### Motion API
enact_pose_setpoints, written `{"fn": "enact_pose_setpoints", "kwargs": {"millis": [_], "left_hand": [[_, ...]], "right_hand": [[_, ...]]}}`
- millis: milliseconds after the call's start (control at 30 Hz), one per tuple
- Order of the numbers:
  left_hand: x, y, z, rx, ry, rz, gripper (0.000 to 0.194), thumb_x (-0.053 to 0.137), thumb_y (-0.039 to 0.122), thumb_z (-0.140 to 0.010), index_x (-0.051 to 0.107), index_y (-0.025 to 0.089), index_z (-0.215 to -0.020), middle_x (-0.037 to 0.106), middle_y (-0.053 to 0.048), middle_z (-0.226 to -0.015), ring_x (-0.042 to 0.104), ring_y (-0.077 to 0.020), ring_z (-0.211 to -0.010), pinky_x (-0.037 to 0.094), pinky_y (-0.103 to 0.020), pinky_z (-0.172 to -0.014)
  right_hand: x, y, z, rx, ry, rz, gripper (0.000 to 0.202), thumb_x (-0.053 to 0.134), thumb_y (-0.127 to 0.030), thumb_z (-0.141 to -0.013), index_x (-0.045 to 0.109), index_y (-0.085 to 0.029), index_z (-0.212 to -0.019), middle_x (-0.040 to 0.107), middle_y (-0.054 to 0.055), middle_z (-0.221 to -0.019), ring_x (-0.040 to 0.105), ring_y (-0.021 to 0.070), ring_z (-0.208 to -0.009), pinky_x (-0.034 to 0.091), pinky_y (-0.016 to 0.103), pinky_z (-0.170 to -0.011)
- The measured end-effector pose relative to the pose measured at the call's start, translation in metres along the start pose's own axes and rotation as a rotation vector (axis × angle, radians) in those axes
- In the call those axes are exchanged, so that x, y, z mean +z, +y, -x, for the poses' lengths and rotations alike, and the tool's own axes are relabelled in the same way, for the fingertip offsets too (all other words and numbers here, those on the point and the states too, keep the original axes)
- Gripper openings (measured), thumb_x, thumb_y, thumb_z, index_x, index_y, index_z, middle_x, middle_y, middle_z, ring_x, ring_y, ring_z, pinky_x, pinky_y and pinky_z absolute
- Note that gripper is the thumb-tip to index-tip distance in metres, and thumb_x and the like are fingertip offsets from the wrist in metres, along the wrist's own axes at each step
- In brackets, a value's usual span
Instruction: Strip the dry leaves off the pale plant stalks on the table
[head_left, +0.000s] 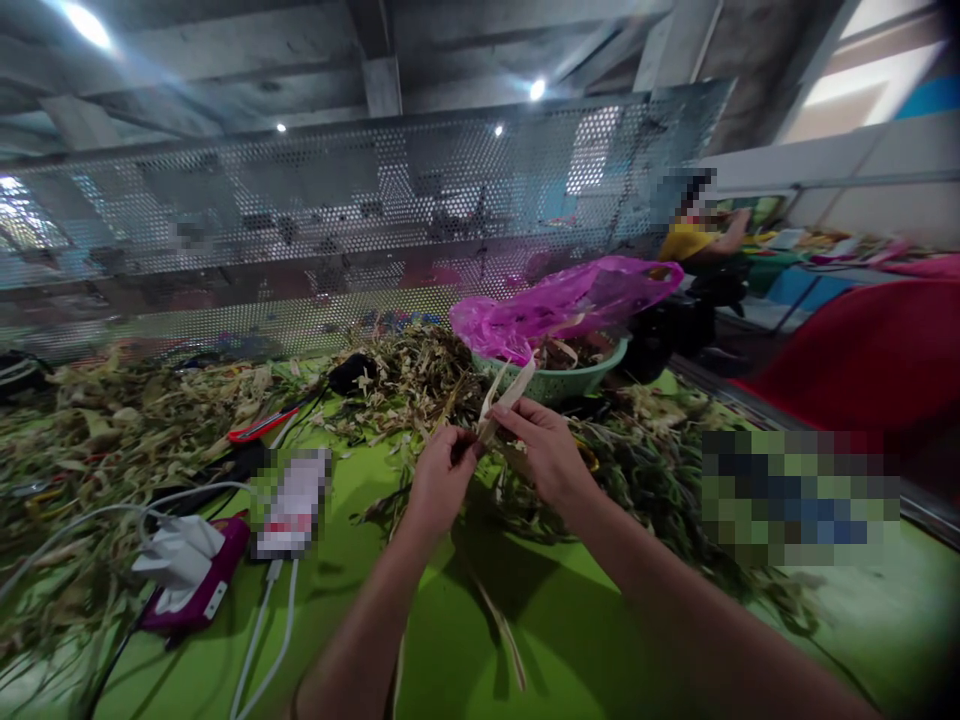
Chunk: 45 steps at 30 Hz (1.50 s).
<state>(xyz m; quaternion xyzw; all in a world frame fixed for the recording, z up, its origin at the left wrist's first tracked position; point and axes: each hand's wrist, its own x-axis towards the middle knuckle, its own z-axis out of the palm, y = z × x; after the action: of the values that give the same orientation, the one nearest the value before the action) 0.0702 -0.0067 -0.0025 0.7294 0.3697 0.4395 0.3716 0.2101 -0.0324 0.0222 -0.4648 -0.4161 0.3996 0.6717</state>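
Note:
Pale dried leaf strips [508,392] stand up between my two hands, above the green table [450,650]. My left hand [448,465] is closed, its fingertips pinching the lower part of the strips. Just to the right, my right hand [541,448] pinches the strips a little higher with thumb and fingers. Long thin strands hang below the hands toward the table. Behind them is a green basket [589,380] holding dried leaf pieces, with a pink plastic bag [562,300] lying over it.
Dried plant heaps [97,420] cover the left and back. A red cutter [262,425], phone [295,500] and purple power strip [202,585] with cables lie left. Darker braided strands [645,480] lie right. A perforated metal panel [300,230] stands behind; a person [694,240] sits back right.

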Motion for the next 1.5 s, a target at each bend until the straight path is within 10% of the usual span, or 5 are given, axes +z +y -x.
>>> {"fn": "enact_pose_setpoints", "kwargs": {"millis": [933, 1500], "left_hand": [[-0.003, 0.001, -0.001, 0.156, -0.012, -0.034, 0.013, 0.05, 0.007, -0.077, 0.058, 0.017, -0.077, 0.057, -0.003, -0.084, 0.054, -0.0159, -0.083, 0.042, -0.028, -0.077], [-0.001, 0.003, 0.0, -0.17, -0.154, 0.13, 0.011, 0.05, 0.023, -0.082, 0.052, 0.017, -0.073, 0.053, 0.002, -0.067, 0.046, -0.0114, -0.065, 0.037, -0.023, -0.062]], "right_hand": [[-0.007, 0.0, -0.007, 0.025, 0.095, -0.106, 0.028, 0.076, -0.044, -0.064, 0.065, -0.018, -0.064, 0.061, -0.001, -0.058, 0.048, 0.0114, -0.05, 0.037, 0.025, -0.049], [-0.007, 0.002, -0.007, -0.014, 0.063, -0.076, 0.027, 0.072, -0.046, -0.07, 0.067, -0.02, -0.07, 0.064, -0.001, -0.064, 0.053, 0.0143, -0.057, 0.039, 0.026, -0.053]]}}
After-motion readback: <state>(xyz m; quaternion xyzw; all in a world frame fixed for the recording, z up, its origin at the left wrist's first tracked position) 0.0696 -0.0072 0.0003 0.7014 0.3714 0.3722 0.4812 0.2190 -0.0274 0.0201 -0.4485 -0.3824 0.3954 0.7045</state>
